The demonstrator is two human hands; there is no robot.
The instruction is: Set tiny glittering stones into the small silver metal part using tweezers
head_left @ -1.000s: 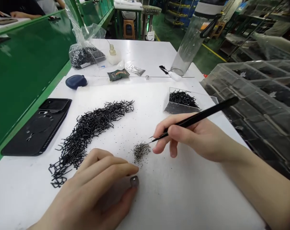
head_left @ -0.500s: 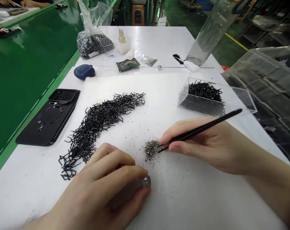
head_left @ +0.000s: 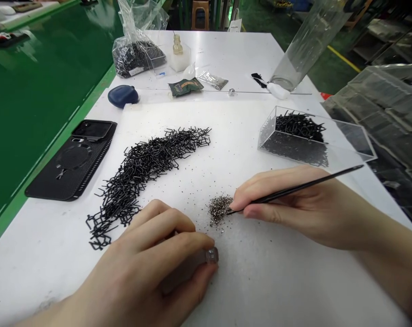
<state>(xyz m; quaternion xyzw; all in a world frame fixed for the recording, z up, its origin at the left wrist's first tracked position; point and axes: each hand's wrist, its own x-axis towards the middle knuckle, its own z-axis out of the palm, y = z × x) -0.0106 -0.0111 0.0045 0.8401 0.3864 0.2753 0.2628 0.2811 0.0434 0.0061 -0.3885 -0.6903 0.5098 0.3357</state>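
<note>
My right hand (head_left: pixel 294 206) is closed around black tweezers (head_left: pixel 304 185) in a pen-like grip. Their tips reach the right edge of a small heap of tiny shiny metallic bits (head_left: pixel 220 209) on the white table. Between thumb and index finger, my left hand (head_left: pixel 151 263) pinches a small clear piece (head_left: pixel 211 255), nearer to me than the heap; what it is exactly I cannot tell. Beyond my left hand lies a long curved pile of bent black pieces (head_left: pixel 147 163).
A clear box (head_left: pixel 294 152) of black pieces stands at the right. A black phone (head_left: pixel 69 161) and a dark blue case (head_left: pixel 123 96) lie left. Further back are a bag (head_left: pixel 137 56), a small bottle (head_left: pixel 177 44), a green packet (head_left: pixel 185 86) and a tall clear cylinder (head_left: pixel 301 50).
The view has shifted slightly, so most things sit a little further right. The tweezers' arms look closer together, and their rear end has turned slightly lower. My left hand keeps its pinch.
</note>
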